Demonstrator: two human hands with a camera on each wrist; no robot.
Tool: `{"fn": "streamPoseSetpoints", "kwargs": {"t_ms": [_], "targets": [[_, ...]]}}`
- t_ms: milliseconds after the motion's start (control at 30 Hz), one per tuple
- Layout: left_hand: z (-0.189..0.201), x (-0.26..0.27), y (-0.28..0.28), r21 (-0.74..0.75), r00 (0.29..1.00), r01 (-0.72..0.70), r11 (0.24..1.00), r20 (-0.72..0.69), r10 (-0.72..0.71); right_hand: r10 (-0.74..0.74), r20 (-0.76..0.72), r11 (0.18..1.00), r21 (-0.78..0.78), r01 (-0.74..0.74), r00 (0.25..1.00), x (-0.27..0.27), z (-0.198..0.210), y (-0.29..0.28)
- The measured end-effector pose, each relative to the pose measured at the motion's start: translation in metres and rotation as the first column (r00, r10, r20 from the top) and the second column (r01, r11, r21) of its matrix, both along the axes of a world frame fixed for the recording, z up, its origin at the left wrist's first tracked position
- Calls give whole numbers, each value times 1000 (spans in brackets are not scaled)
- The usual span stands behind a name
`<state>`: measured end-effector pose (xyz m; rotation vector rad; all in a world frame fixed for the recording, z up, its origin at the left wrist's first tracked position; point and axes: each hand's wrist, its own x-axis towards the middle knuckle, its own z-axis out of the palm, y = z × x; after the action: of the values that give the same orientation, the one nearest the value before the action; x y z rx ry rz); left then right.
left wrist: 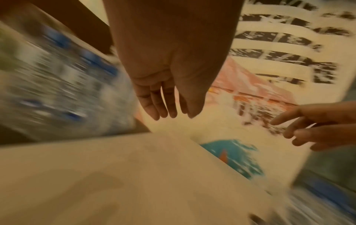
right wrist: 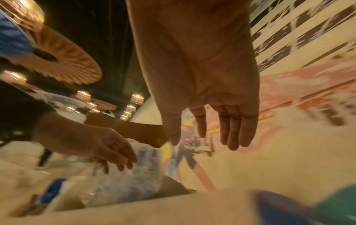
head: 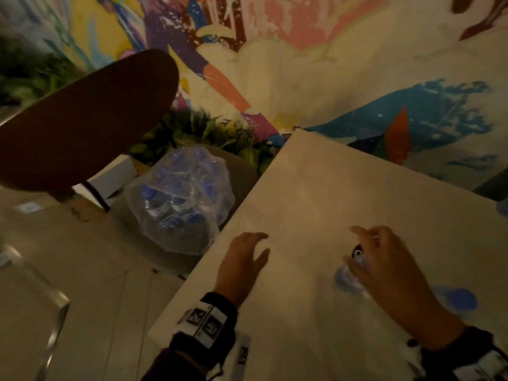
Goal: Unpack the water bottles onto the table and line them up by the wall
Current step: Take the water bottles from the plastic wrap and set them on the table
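A clear plastic-wrapped pack of blue-capped water bottles (head: 178,199) sits on a chair seat just left of the white table (head: 343,188). My left hand (head: 258,246) hovers over the table's left edge beside the pack, its fingers relaxed and holding nothing. My right hand (head: 357,243) is spread above the table, empty in the right wrist view (right wrist: 208,137). Under it stand blurred bottles with blue caps (head: 345,279) (head: 459,298). The pack (left wrist: 57,91) (right wrist: 134,175) is smeared by motion in both wrist views.
A brown chair back (head: 82,119) rises left of the pack. Green plants (head: 206,127) and a painted mural wall (head: 302,78) lie behind the table. A white box (head: 115,174) and tiled floor (head: 96,270) are on the left. Another blue blur (head: 503,207) touches the right edge.
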<state>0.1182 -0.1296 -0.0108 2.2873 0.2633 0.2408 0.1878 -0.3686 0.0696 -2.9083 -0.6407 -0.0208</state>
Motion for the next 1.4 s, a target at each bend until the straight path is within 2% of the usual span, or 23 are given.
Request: {"fn": "streamPoseSetpoints", "kwargs": {"t_ms": [100,167,200,267,333,400,600,667,767,900,1067,1167,1267,1400], "targets": [[1,-22,60,63,978,-207,976,29,205,262,-49,964,51,-259,964,-17,-4,83],[4,-31,96,158,951,-308,938,32,307,424,-58,904,96,-418,904,-30,-6,138],[6,-35,112,160,935,-354,922,30,354,497,-82,864,136,-484,864,-35,-8,163],[6,-37,141,183,921,-388,903,42,387,613,-149,782,255,-569,776,-42,-15,210],[5,-35,161,234,921,-385,893,35,388,666,-238,739,336,-583,707,-41,-24,250],[7,-27,175,240,909,-404,883,2,416,665,-288,741,368,-562,689,-32,-37,283],[6,1,201,149,887,-413,898,-160,434,477,-337,871,301,-387,812,3,-56,337],[1,8,209,130,889,-404,906,-178,422,457,-338,876,331,-351,823,12,-63,345],[-2,15,220,190,915,-349,918,-144,377,439,-320,869,387,-307,839,23,-74,356],[2,19,227,239,936,-313,919,-88,341,501,-256,848,336,-410,826,33,-78,364],[-3,17,236,231,929,-353,907,-30,369,476,-122,854,301,-424,871,36,-80,371],[-4,14,237,227,928,-355,907,-35,372,499,-80,840,291,-459,863,31,-70,365],[-1,4,227,244,943,-320,915,-15,334,514,-76,847,203,-491,855,21,-59,354],[11,-19,200,283,962,-269,921,39,269,513,-16,831,262,-491,858,-3,-35,319]]}}
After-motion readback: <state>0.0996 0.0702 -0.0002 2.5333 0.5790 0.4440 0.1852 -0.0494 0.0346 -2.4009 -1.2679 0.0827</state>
